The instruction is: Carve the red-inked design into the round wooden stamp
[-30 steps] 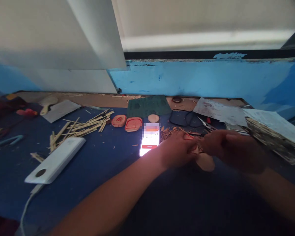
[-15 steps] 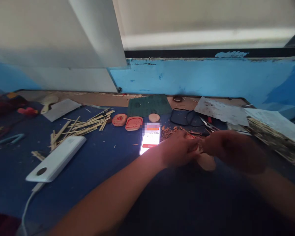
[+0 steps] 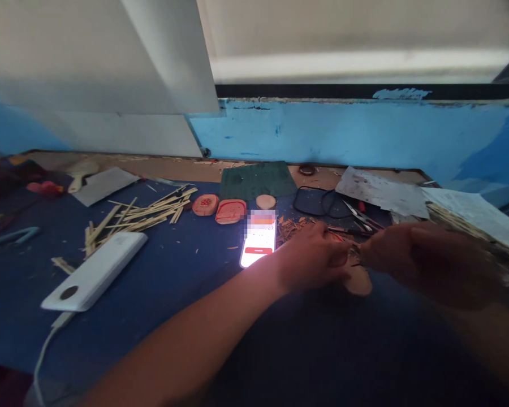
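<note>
Pale oval pc: matt, looks like bare wood; shavings v. rough, flaky. Over to the pwr bank, smooth wht plastic, slight sheen! Phone scrn glassy, sticks raw matt wood. Grn sheet dull matt; blue wall painted, chipped along top.

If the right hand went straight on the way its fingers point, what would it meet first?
Most likely the left hand, just ahead of the right hand in the picture. The pale rounded piece lies slightly below that line; depth is unclear from this single view.
</note>
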Demonstrator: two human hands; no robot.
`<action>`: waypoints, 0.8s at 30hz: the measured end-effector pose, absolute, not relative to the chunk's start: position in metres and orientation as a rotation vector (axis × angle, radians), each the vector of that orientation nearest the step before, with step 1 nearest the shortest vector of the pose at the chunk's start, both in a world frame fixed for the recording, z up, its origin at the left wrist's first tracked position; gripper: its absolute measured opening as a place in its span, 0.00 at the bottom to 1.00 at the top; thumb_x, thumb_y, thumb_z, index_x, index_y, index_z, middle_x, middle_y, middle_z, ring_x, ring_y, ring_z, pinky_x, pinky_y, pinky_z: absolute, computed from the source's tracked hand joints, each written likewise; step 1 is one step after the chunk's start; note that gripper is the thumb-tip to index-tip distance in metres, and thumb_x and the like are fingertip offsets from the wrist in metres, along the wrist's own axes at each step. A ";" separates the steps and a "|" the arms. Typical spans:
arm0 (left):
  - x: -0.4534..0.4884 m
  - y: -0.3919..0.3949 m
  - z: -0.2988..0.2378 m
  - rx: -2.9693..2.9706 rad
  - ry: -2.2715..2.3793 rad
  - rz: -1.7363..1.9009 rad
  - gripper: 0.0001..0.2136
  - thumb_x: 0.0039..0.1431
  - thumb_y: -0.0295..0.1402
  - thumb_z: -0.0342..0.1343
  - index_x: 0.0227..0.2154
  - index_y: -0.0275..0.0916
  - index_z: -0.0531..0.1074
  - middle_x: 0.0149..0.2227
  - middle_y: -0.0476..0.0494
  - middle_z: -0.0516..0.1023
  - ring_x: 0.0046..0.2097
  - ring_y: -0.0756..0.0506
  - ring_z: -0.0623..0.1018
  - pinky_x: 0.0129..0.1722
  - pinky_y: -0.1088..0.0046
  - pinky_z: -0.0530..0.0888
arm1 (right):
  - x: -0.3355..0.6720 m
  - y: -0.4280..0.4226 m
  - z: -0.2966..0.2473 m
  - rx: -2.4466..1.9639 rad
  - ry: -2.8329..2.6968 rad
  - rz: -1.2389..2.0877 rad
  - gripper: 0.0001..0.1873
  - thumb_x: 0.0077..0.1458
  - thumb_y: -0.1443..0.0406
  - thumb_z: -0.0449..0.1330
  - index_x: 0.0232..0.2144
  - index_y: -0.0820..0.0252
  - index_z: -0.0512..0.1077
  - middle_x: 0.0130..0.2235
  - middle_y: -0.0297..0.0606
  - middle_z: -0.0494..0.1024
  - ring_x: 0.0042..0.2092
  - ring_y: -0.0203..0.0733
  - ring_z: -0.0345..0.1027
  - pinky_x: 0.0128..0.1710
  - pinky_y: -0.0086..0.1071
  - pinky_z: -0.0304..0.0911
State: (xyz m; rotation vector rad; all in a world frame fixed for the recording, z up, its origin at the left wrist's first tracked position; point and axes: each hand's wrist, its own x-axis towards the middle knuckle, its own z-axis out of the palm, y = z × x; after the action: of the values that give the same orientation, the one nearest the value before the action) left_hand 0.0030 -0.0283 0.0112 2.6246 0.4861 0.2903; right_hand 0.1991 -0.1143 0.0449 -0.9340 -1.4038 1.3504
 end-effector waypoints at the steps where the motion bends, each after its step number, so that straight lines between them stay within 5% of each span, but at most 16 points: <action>1: 0.003 -0.028 0.012 2.620 0.486 0.285 0.16 0.68 0.41 0.60 0.54 0.43 0.78 0.51 0.35 0.74 0.56 0.36 0.73 0.58 0.57 0.72 | 0.197 -0.115 0.043 -0.931 -1.388 1.323 0.27 0.67 0.55 0.55 0.18 0.57 0.74 0.20 0.38 0.67 0.25 0.42 0.60 0.27 0.38 0.58; 10: 0.004 -0.027 0.010 2.600 0.460 0.280 0.10 0.67 0.36 0.60 0.48 0.42 0.78 0.50 0.38 0.74 0.57 0.37 0.73 0.58 0.59 0.72 | 0.197 -0.109 0.041 -0.890 -1.343 1.302 0.26 0.66 0.53 0.56 0.19 0.58 0.74 0.20 0.36 0.67 0.25 0.40 0.59 0.27 0.36 0.59; 24: 0.000 -0.022 0.006 2.531 0.417 0.303 0.16 0.66 0.38 0.62 0.55 0.44 0.77 0.53 0.38 0.74 0.56 0.39 0.75 0.57 0.62 0.73 | 0.203 -0.112 0.043 -0.895 -1.428 1.450 0.27 0.66 0.50 0.58 0.20 0.57 0.78 0.20 0.37 0.67 0.26 0.43 0.62 0.31 0.39 0.61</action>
State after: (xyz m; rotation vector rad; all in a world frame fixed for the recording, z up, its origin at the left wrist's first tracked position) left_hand -0.0003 -0.0225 0.0062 2.5305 0.4173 0.3030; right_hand 0.2035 -0.1123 0.0434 -0.8952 -1.4279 1.4499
